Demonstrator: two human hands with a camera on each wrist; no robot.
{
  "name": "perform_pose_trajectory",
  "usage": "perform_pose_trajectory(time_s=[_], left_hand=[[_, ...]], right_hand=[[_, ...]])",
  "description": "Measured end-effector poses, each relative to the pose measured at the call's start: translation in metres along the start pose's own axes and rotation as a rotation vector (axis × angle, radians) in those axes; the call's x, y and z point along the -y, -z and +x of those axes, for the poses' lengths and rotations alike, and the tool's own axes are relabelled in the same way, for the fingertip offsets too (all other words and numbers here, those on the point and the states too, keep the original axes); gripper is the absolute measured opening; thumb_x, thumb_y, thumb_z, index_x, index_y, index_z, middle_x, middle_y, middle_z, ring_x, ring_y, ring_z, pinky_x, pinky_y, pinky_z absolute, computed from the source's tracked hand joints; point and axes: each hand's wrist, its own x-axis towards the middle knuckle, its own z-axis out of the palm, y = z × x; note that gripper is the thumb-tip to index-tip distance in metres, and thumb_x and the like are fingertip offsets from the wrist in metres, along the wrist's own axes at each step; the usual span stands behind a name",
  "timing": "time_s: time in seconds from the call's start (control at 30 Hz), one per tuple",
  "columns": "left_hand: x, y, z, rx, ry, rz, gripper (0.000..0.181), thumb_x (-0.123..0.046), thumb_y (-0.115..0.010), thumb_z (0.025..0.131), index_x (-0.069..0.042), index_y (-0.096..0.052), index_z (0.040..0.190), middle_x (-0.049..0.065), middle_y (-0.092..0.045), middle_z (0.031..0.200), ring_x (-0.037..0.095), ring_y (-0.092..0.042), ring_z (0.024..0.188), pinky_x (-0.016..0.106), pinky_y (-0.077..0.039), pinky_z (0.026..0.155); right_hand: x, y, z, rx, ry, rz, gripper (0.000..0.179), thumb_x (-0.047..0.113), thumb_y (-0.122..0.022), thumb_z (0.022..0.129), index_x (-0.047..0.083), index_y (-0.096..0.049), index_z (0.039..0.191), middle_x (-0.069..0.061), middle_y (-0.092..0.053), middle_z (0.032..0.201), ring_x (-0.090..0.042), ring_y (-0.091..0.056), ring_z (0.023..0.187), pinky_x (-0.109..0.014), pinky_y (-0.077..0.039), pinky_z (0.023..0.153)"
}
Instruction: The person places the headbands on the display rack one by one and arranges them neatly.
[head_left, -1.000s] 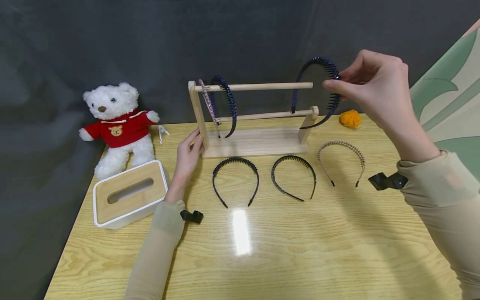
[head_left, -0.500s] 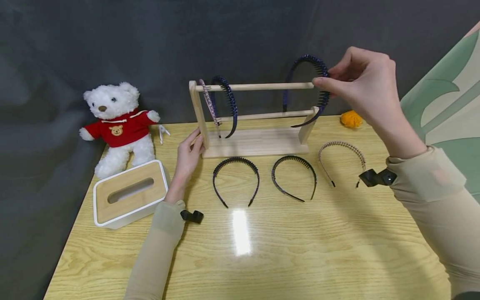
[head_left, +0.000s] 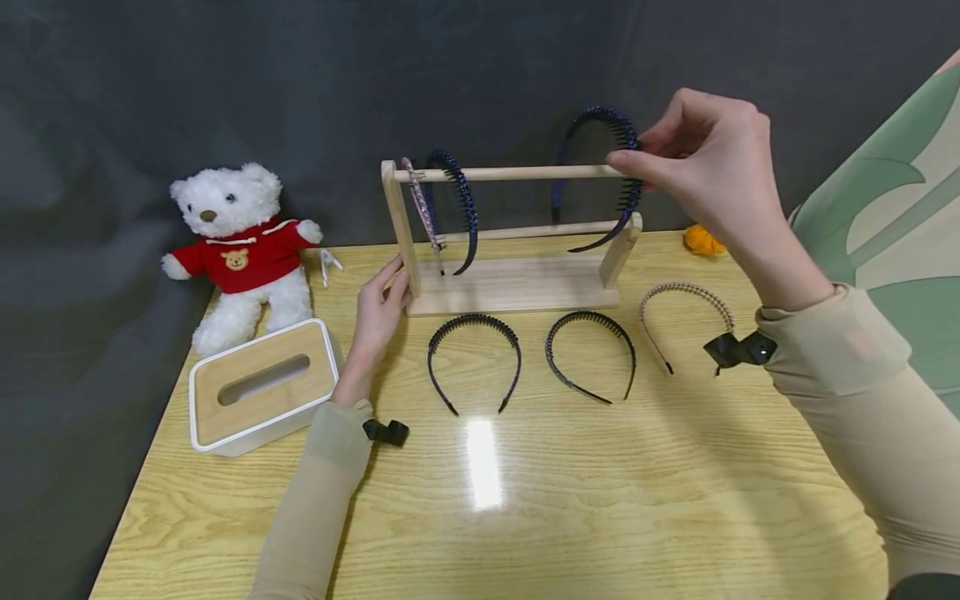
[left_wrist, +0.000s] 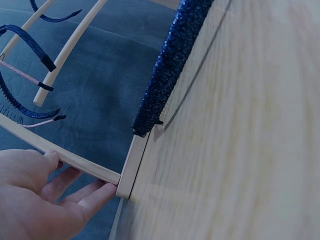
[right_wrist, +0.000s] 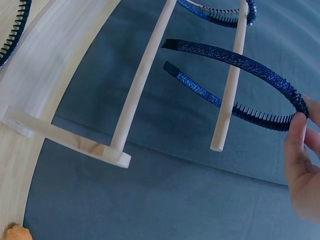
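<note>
Head view: R hand pinches the navy headband btwn thumb & fingers, near the free end of the rack's upper bar. Let go this close to the end & it could slide off, b/c nothing seems to cap it. L hand rests at the rack's L post. W/o that support, a bump could shove the base into the dark headband on the table just in front.

L wrist view: L fingers look extended along the post, not clearly wrapped round it, so prob. a light hold; a hard sideways knock could slew the rack.

R wrist view: the headband's legs straddle the upper bar, tips near the lower bar, exact gap unclear. Tips could snag there if it twists; teeth could catch up top too. Hung headbands sit well apart, so a clash looks unlikely.
</note>
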Motion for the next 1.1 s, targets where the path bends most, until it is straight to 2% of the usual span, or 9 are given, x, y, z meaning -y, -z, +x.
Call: perform_pose_trajectory(time_s=[0.5,0.9,1.1], left_hand=[[0.002,0.0,0.001,-0.004,-0.007,0.001,0.045,-0.007,-0.048,0.115,0.002,-0.046,0.159,0.029,-0.047,0.159,0.046,-0.056,0.136,0.035,-0.055,0.11],[0.004,0.0,0.002,-0.011,0.002,0.014,0.045,-0.008,-0.049,0.115,0.0,-0.047,0.159,0.028,-0.048,0.158,0.045,-0.057,0.136,0.035,-0.056,0.109],[0.003,0.0,0.002,-0.011,-0.007,0.025,0.044,-0.009,-0.049,0.115,0.001,-0.048,0.159,0.027,-0.048,0.158,0.044,-0.058,0.135,0.036,-0.056,0.11]], right_hand=[[0.002,-0.022,0.005,0.008,0.054,-0.026,0.025,0.018,-0.093,0.087,0.004,-0.073,0.085,0.02,-0.071,0.077,-0.001,-0.069,0.066,-0.012,-0.055,0.064],[0.006,-0.043,0.005,0.011,0.067,-0.045,0.025,0.023,-0.091,0.09,0.007,-0.072,0.086,0.013,-0.073,0.08,-0.002,-0.069,0.068,-0.014,-0.053,0.061],[0.006,-0.057,0.005,0.023,0.098,-0.041,0.026,0.023,-0.089,0.093,0.006,-0.071,0.087,0.001,-0.075,0.083,-0.004,-0.069,0.07,-0.016,-0.054,0.06]])
